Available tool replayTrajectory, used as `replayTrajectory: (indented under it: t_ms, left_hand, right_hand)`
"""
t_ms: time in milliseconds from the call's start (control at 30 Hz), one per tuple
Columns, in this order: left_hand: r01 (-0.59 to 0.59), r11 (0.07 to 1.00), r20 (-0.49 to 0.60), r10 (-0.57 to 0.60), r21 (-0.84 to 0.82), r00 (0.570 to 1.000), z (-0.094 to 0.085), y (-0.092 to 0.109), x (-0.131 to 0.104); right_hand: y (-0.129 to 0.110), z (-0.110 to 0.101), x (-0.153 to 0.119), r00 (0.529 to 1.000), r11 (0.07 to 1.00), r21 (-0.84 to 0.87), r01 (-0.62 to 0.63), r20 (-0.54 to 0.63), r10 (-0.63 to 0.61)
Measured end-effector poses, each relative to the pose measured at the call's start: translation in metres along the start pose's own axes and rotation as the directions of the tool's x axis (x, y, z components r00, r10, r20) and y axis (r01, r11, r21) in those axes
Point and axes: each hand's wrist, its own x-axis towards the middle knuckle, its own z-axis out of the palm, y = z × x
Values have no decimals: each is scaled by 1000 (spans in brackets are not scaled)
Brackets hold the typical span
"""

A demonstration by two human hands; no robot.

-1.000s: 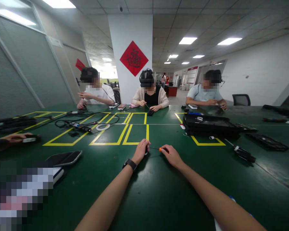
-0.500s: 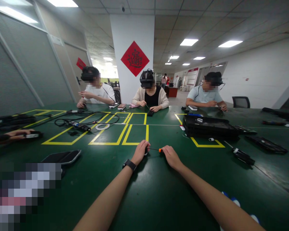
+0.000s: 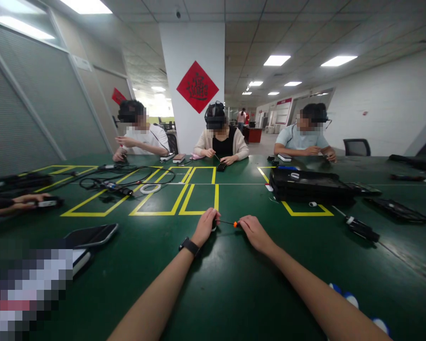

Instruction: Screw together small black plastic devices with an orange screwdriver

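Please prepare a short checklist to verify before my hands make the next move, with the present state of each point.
1. Right hand holds the screwdriver: ok.
2. Left hand holds the small object: ok, though the fingers cover much of it.
3. Screwdriver shaft is directed toward the small object: ok.
4. Tip is properly seated: cannot tell, the left fingers hide it.
5. Black tray is apart from both hands: ok.
6. Dark phone-like device is apart from the left hand: ok.
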Motion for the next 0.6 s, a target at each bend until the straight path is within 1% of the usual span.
replayTrajectory:
  t_ms: [100,300,500,600]
  left_hand:
    - [3,1000,3,-3,-18,1000,-1,1,-1]
    - [-21,1000,1,21,-10,1000,0,4,-4]
    - [-27,999,5,27,-17,1000,0,6,-3]
    - [-32,999,-6,32,-5,999,0,6,-2]
  right_hand:
    - [1,2,0,999,1000,-12,25,22,-25]
    - [-7,-2,-5,999,999,13,-42,13,42]
    - [-8,-1,-3,1000,1000,2,6,29,-6]
    - [-7,-1,-3,1000,1000,3,-3,25,3]
